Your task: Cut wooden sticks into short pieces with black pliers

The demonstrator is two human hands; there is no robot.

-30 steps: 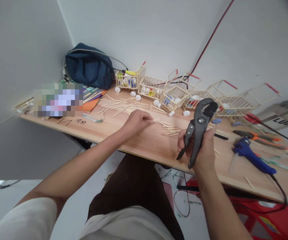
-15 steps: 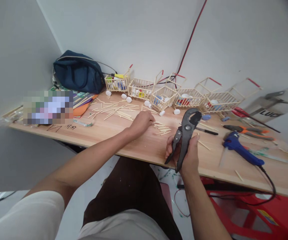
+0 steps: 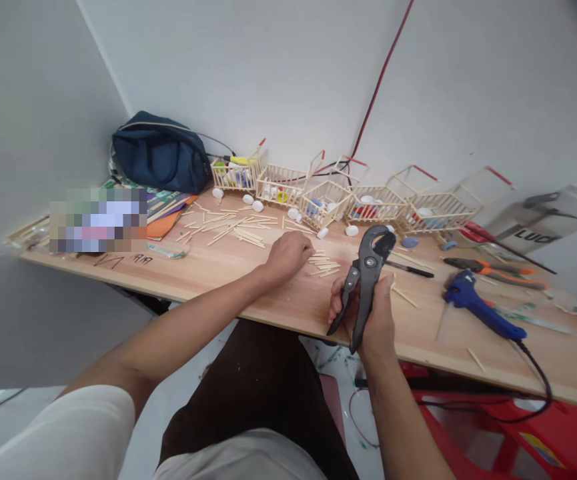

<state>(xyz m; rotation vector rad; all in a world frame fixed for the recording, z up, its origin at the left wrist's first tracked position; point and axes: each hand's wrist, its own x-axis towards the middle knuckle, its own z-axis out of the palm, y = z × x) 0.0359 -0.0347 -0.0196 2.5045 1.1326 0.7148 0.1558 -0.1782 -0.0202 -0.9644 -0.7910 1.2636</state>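
My left hand (image 3: 288,259) rests low over the tabletop with its fingers curled together. Its fingertips are at the left end of a small pile of short wooden sticks (image 3: 325,264); whether they pinch one is hidden. In my right hand (image 3: 380,327) is a dark grey pipe cutter (image 3: 367,273), held upright with its curved jaw at the top and its two handles spread apart. Longer loose sticks (image 3: 223,225) lie scattered beyond my left hand. A black pen (image 3: 411,269) lies just right of the cutter's jaw.
Several small stick-built carts (image 3: 321,207) with white wheels line the wall. To the right are a blue glue gun (image 3: 483,307) with its cord and orange-handled pliers (image 3: 493,268). A dark blue bag (image 3: 161,153) stands back left. A red stool (image 3: 508,433) is below the table (image 3: 268,307).
The camera view has tilted slightly, so the table sits a little lower. My left hand stays by the short sticks, and my right hand keeps the pipe cutter in nearly the same place.
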